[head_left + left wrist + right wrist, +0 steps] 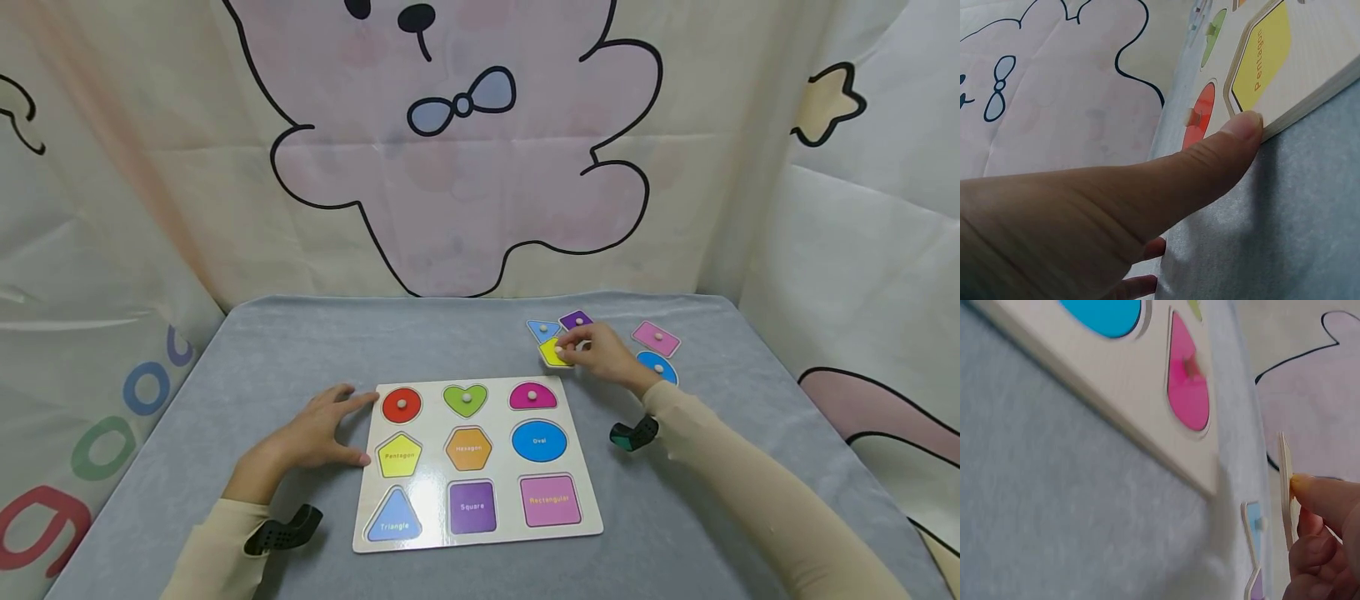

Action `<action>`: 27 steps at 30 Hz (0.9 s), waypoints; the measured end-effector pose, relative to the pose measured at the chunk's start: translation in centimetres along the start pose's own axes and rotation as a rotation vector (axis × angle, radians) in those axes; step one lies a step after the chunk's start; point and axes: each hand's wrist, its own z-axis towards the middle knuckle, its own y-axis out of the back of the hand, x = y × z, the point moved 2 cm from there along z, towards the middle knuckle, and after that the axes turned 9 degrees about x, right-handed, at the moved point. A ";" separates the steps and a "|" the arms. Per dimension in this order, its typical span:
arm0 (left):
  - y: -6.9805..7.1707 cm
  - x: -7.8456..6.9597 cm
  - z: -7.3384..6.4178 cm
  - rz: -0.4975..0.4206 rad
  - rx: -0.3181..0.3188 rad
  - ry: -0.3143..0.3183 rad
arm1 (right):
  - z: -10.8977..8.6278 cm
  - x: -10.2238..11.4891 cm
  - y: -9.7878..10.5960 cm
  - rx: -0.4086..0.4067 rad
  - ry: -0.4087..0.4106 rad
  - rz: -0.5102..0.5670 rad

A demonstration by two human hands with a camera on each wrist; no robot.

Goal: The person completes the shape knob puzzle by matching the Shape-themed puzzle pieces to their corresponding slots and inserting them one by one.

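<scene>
Pentagon [552,356] just beyond the far right corner of the board [435,489], and the right hand [603,354] has it pinched, seemingly by its knob! Small purchase, that: a smooth round grip could roll and let the piece tip or drop. Tight quarters, too: triangle [538,330] and square [573,317] lie close by, farther from the board, and a careless sweep might shove them. Out past the board's right side, oval [652,363] and rectangle [651,337]; a dipping sleeve [757,483] could drag the nearer one. At the board's left edge, the left hand [318,429], fingers spread, thumb and a fingertip touching; press too lightly and the board might skid on soft, napped cloth [300,342]. Lovely contrasts: pale, woody edges, glossy faces throwing glare, crisp corners against the oval's smooth curve.
</scene>
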 end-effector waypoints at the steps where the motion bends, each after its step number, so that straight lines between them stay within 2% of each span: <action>1: 0.0 0.0 0.0 0.000 0.000 -0.001 | 0.0 0.2 -0.1 -0.001 0.012 -0.001; 5: 0.1 0.0 -0.1 -0.002 0.002 0.005 | 0.0 1.2 -0.4 0.000 0.053 -0.009; 11: 0.1 0.0 -0.1 0.000 -0.001 0.004 | -0.4 2.7 -1.4 0.037 0.055 0.009; 20: 0.2 0.0 -0.1 -0.002 0.002 0.007 | -0.4 4.3 -2.7 0.091 0.105 0.013; 27: 0.3 0.0 0.0 -0.003 0.016 0.011 | -0.6 5.2 -3.7 0.121 0.093 0.007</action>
